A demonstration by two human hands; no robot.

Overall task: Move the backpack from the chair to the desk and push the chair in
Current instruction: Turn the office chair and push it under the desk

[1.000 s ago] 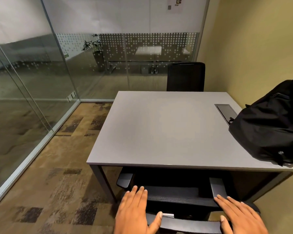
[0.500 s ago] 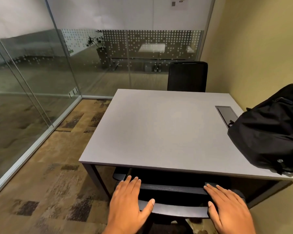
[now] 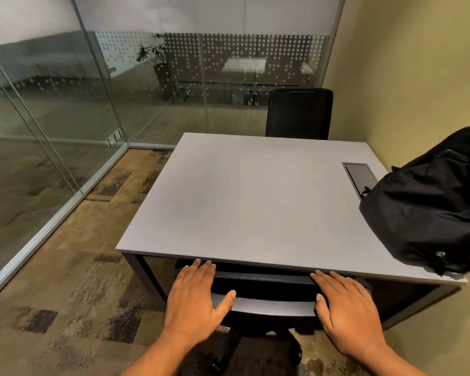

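From the head view, we have both palms flat on the top edge of the chair [image 3: 263, 305] back: our left hand [image 3: 198, 299] and our right hand [image 3: 345, 313] rest with fingers spread wide and nothing clasped, thumbs hooked over the rim. Just beyond our fingertips runs the near edge of the desk [image 3: 255, 202], and the seat is already tucked beneath it. The backpack [image 3: 432, 207] lies on the desk, well to the right of our right fingers, slumped and soft. We judge the chair rolls easily on its castors, stiff enough to push from the back rail. Little room remains ahead; carpet lies open to the left.
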